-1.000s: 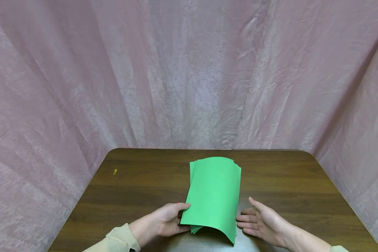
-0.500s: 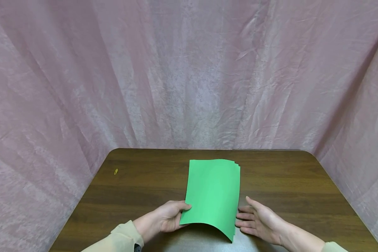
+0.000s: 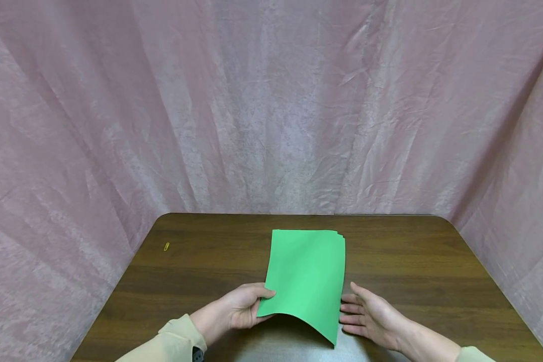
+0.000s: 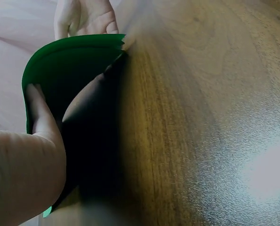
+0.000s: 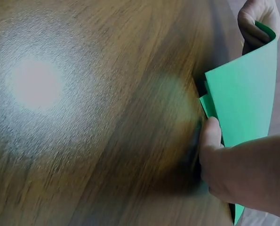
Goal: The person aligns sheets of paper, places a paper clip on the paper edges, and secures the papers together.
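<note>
Paper clip point(image 3: 166, 246): yellow, on the counter point(image 3: 412, 261), well out to the left of the left grip point(image 3: 243, 305) and farther back; well apart from the paper.
Curtain point(image 3: 289, 110): pink, hangs in folds past the counter's far edge, beyond both grips.
Sleeves: pale left sleeve point(image 3: 174, 338) just behind the left grip, dark wrist device point(image 3: 197, 354) at its cuff; right sleeve point(image 3: 472, 355) behind the right grip point(image 3: 376, 319).
In the way: near end of the paper covers part of the left grip's fingers from above.
Paper location: green paper stack point(image 3: 305, 271) sits between the two grips, reaching away past both.
Long axis: front to back, away from the person; far short end faces the curtain.
Near end: bowed, raised at the left grip, near-right corner dropping just left of the right grip.
Far-right corner: sheet edges slightly stepped.
Left grip: pinched on the near-left corner, thumb on top, fingers under.
Right grip: fingers extended, thumb up, holding nothing, right at the stack's right edge. Contact: can't tell.
</note>
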Demonstrator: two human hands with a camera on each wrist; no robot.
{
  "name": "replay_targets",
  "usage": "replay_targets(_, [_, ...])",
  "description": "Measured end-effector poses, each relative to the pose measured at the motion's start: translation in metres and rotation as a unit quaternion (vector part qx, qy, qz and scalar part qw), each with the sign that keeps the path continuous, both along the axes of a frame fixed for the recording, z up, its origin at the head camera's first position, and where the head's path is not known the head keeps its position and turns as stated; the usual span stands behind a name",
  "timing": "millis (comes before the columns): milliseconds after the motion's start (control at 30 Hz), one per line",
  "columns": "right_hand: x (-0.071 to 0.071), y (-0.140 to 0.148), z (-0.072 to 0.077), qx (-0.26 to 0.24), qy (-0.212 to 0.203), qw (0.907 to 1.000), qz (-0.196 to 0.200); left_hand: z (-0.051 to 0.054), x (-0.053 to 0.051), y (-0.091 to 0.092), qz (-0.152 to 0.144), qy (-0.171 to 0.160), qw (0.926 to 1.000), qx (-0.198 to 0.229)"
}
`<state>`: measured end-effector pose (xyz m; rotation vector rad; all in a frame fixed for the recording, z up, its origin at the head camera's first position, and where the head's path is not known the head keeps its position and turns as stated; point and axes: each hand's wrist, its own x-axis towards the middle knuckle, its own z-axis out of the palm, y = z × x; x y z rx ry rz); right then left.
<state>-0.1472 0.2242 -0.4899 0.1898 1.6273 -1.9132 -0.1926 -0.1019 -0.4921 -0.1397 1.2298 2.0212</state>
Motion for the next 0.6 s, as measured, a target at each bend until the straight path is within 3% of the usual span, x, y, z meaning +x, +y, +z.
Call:
replay_targets(233, [-0.011, -0.014, -0.003, 0.009, -0.001, 0.9961, -0.088, 0.005, 0.0, -0.001, 0.003, -0.004, 0.9999, 0.012])
replay_targets(467, [-0.027, -0.012, -0.014, -0.048, -0.03, 0.9952, -0.079, -0.001, 0.003, 0.0, -0.006, 0.022, 0.9993, -0.029])
replay_targets(600, [-0.039, -0.015, -0.014, -0.024, -0.029, 0.9954, -0.088, -0.006, 0.003, 0.0, -0.003, 0.025, 0.9985, -0.049])
